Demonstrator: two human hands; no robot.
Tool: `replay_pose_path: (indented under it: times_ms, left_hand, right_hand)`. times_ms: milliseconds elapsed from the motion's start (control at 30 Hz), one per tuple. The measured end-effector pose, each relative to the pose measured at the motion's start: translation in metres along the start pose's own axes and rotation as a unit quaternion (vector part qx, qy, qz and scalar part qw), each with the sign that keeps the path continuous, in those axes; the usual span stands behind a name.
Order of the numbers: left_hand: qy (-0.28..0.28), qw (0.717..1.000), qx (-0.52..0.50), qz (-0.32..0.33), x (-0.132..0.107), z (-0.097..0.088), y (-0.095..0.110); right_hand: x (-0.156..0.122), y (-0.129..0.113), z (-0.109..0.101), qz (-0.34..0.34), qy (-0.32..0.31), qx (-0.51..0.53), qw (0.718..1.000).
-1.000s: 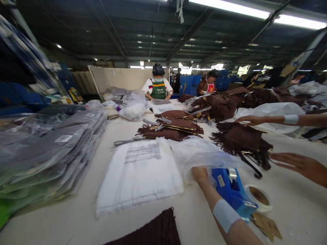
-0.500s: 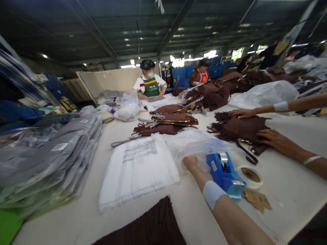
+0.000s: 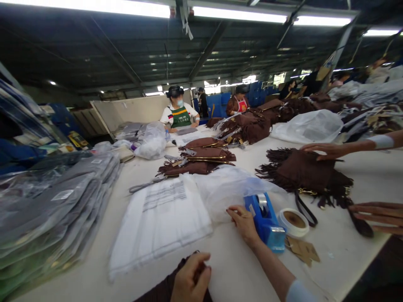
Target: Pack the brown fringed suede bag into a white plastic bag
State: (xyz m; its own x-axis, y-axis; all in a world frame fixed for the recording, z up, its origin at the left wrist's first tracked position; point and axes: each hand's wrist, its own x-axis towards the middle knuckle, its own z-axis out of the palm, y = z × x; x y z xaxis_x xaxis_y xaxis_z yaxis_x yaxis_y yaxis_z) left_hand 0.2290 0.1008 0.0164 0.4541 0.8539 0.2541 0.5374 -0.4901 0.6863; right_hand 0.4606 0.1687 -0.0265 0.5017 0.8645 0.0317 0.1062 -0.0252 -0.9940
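Note:
Fingers half curled with thumb and forefinger apart, my left hand (image 3: 192,277) is above a dark brown pleated or fringed cloth piece (image 3: 159,291) at the bottom edge. My right hand (image 3: 244,224) has its fingertips pinched at the near edge of a clear plastic bag (image 3: 217,197). Right beside that hand stands a blue tape dispenser (image 3: 266,224), partly under the plastic. A white tape roll (image 3: 293,222) and brown card tags (image 3: 302,251) lie to its right. On the left is a flat stack of white plastic bags (image 3: 163,214) with printed text.
Grey bagged goods (image 3: 59,205) are piled on the left. Brown fringed bags with gold zips (image 3: 201,157) lie ahead. At right, a co-worker's hand (image 3: 327,150) rests on a brown fringed bag (image 3: 305,170); their other hand (image 3: 379,214) is lower. Two people sit across the table.
My left hand has come into view over the brown cloth. My right hand has drawn back from under the plastic to its near edge. The co-worker's hands have shifted right.

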Motion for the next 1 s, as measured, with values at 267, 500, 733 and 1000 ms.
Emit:
replay_pose_path:
  times_ms: [267, 500, 733, 1000]
  left_hand:
    - [0.017, 0.983, -0.126, -0.135, 0.103, 0.059, 0.040]
    - [0.010, 0.959, -0.190, -0.211, 0.102, 0.056, 0.024]
    - [0.000, 0.910, -0.305, -0.280, 0.091, 0.052, 0.027]
    - [-0.001, 0.853, -0.375, -0.363, 0.081, 0.040, 0.037]
  right_hand:
    - [-0.041, -0.018, -0.020, -0.027, -0.008, 0.061, 0.998]
    - [-0.056, -0.024, -0.023, 0.073, 0.025, 0.107, 0.991]
    - [-0.059, -0.032, -0.007, 0.215, -0.030, 0.263, 0.940]
    - [-0.054, -0.043, -0.011, 0.149, 0.031, 0.347, 0.925]
